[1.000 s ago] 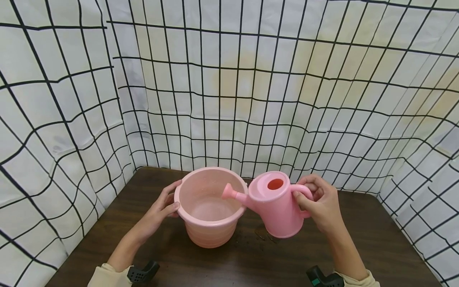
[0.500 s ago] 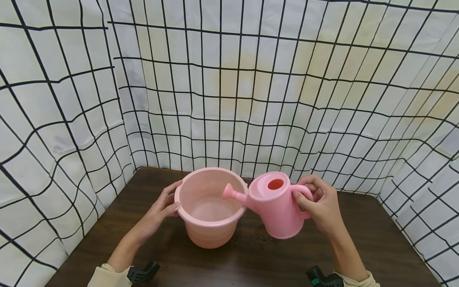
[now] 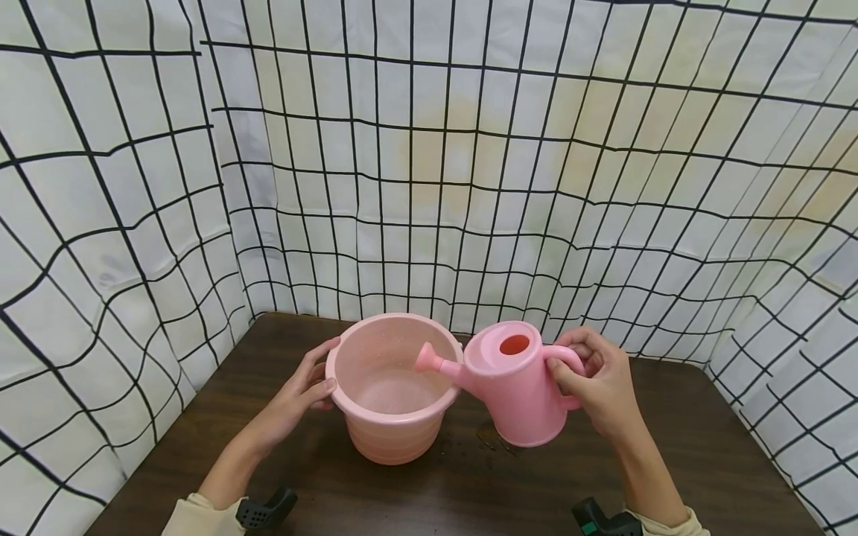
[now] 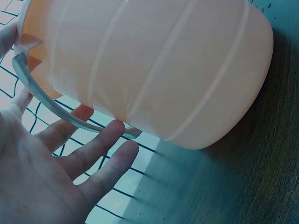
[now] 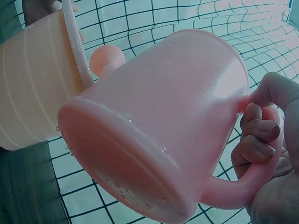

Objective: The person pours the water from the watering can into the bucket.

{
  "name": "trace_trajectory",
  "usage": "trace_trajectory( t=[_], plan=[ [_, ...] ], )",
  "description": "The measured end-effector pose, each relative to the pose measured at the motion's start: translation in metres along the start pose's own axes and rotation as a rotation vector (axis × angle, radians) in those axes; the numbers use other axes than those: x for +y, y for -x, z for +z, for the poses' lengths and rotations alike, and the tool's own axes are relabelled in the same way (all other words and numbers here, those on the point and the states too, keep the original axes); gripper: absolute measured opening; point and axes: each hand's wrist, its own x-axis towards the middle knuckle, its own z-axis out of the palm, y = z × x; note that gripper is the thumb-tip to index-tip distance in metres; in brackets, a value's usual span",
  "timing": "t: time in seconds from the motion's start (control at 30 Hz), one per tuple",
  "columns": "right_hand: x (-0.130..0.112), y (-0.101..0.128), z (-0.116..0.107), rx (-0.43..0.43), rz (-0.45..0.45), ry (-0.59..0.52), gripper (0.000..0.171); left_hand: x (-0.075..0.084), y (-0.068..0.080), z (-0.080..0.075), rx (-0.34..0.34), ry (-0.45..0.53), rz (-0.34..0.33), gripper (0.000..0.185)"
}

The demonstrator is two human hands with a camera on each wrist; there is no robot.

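Note:
A pale pink plastic bucket (image 3: 395, 439) stands on the table. My left hand (image 3: 298, 398) rests at its left side, thumb and index finger touching the rim. In the left wrist view the other fingers (image 4: 100, 149) lie loosely extended against the wall, by the hanging grey handle (image 4: 51, 105). My right hand (image 3: 603, 383) grips the loop handle of a pink watering can (image 3: 526, 402), with its fingers curled through the loop (image 5: 261, 149). The can is held off the table and leans left. Its spout's rose (image 3: 427, 359) is over the bucket's opening. No stream of water is visible.
The dark wooden table (image 3: 415, 506) has small wet spots (image 3: 496, 439) below the watering can. Droplets cling to the can's base (image 5: 126, 168). A white sheet with a black grid (image 3: 402, 186) encloses the left, back and right sides.

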Motion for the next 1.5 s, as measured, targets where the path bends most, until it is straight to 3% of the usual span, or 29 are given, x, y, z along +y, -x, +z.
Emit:
trace_trajectory(
  t=[0.97,1.5],
  plan=[
    [0.0007,0.0006,0.0010,0.023,0.004,-0.027,0.020,-0.0012,-0.0002,0.0008,0.012,-0.031,0.015,0.058],
    [0.0018,0.0007,0.0006,0.015,-0.012,-0.028,0.020,-0.0057,0.0004,-0.0005,0.014,0.022,0.020,0.059]
  ],
)
